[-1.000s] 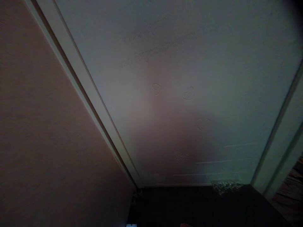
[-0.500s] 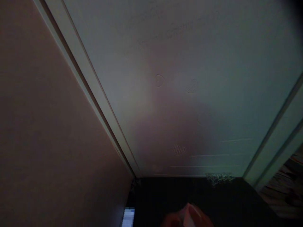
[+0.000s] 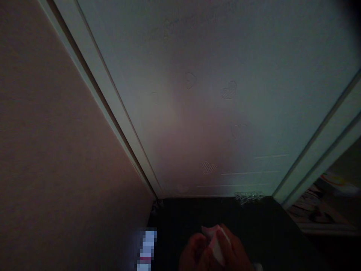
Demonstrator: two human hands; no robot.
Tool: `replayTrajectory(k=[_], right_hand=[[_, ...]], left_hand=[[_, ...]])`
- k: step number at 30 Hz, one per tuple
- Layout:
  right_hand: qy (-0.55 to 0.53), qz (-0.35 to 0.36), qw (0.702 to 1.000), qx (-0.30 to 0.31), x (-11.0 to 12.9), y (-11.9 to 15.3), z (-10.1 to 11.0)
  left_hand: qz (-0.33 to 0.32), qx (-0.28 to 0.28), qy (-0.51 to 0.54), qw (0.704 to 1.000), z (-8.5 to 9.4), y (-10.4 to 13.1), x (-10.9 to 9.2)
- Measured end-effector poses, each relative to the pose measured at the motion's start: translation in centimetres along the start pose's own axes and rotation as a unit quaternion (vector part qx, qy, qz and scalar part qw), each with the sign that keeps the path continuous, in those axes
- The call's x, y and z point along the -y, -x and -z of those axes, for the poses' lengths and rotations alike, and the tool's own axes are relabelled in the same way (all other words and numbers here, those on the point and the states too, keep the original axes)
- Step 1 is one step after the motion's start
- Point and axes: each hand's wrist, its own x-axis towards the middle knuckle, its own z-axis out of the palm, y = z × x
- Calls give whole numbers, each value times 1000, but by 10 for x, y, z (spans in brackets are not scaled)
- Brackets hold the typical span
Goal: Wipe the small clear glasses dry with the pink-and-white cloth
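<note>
Both hands are close together low in the view, over a dark surface. My left hand [image 3: 192, 253] has its fingers bent around the left and lower side of a folded pink and white piece [image 3: 217, 248], which looks like paper. My right hand [image 3: 235, 251] presses its fingers on the piece's right side. The piece has a pointed pink flap at its upper left. Dim light hides the finer folds and some of the fingertips.
A pale panel with embossed hearts [image 3: 208, 167] stands behind the dark surface [image 3: 180, 214]. A brownish wall [image 3: 70, 158] rises at left. A bright pixelated object [image 3: 147, 248] lies left of the hands. Clear beadlike items [image 3: 248, 197] sit by the panel; a cluttered shelf [image 3: 324, 227] is at right.
The view has tipped downward, so the panel's foot appears higher. Both hands and the folded piece now show more fully, higher in the picture. More of the shelf at right has come into view.
</note>
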Motion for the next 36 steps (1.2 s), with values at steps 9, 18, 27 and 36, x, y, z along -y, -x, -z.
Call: replayTrajectory(k=[9,18,27,36], right_hand=[[-176,-127,964,154,41,-29,15],[-32,48,995,78,64,-20,14],[87,227,969,50,55,-17,18],[-8,55,996,68,57,-24,6]], left_hand=[[-117,33,-252,960,10,15,-32],[-9,28,-22,999,7,9,-45],[35,33,16,999,4,11,-54],[0,-6,-36,999,-2,12,-64]])
